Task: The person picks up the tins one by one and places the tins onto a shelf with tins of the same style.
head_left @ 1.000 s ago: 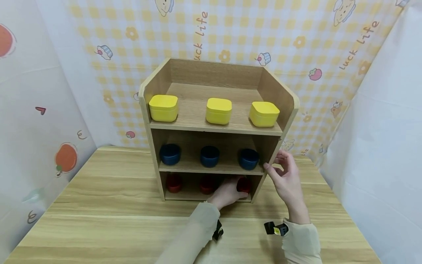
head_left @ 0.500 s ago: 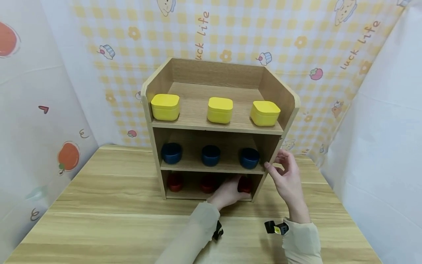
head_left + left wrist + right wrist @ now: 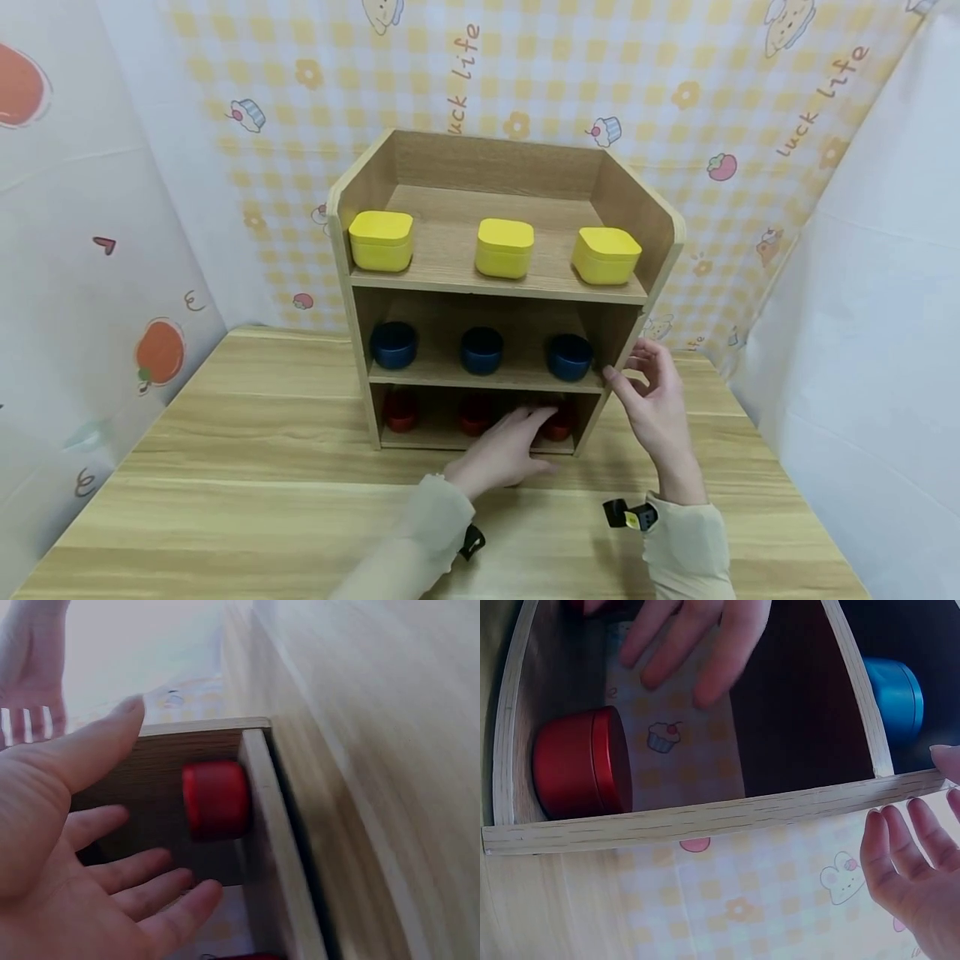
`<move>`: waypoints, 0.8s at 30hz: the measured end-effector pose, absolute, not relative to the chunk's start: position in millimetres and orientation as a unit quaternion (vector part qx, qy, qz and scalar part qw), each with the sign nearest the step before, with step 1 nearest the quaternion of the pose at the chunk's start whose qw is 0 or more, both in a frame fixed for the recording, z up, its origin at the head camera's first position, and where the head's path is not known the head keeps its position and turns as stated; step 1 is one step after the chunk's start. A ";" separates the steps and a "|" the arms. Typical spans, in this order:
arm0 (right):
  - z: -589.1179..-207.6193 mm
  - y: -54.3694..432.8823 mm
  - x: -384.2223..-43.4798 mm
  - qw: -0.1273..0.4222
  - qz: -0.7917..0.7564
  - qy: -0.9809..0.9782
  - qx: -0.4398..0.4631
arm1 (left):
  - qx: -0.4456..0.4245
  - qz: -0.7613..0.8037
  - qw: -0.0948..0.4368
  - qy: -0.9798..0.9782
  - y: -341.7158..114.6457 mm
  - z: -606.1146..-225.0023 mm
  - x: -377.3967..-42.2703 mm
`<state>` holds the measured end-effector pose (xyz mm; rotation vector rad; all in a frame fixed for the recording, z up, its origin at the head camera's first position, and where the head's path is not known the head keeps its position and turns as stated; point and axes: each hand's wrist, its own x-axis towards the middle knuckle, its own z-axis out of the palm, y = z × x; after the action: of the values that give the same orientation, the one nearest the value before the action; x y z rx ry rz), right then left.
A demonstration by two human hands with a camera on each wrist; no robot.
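Note:
A small wooden shelf (image 3: 502, 291) has three round red tins on its bottom level. My left hand (image 3: 504, 450) is at the front of that level, fingers spread and holding nothing. In the left wrist view, the left hand (image 3: 97, 877) shows its palm beside the right-hand red tin (image 3: 216, 800), with a gap between them. That red tin (image 3: 581, 763) stands near the side panel in the right wrist view. My right hand (image 3: 656, 408) grips the shelf's right side panel, thumb at the front edge and fingertips on the outer face.
Three blue tins, the middle one (image 3: 482, 350) among them, line the middle level. Three yellow lidded boxes, including the centre one (image 3: 505, 248), stand on top. The shelf stands on a wooden table (image 3: 300, 500) before a checked cloth (image 3: 525, 75).
My left hand has let go of the right-hand red tin and drawn back toward the front, its fingers spreading. The right hand stays at the side panel. The head view has shifted slightly.

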<state>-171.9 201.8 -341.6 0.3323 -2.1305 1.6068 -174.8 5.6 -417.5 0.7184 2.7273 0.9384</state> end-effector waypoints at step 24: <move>-360.0 242.3 -167.6 0.230 0.468 -0.838 0.162 | 0.260 0.260 0.023 0.930 -82.6 -409.6 -140.8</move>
<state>-167.6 242.3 -360.0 0.4453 -2.3058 1.2879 -140.8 -82.6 -409.6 0.8059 2.8790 0.8047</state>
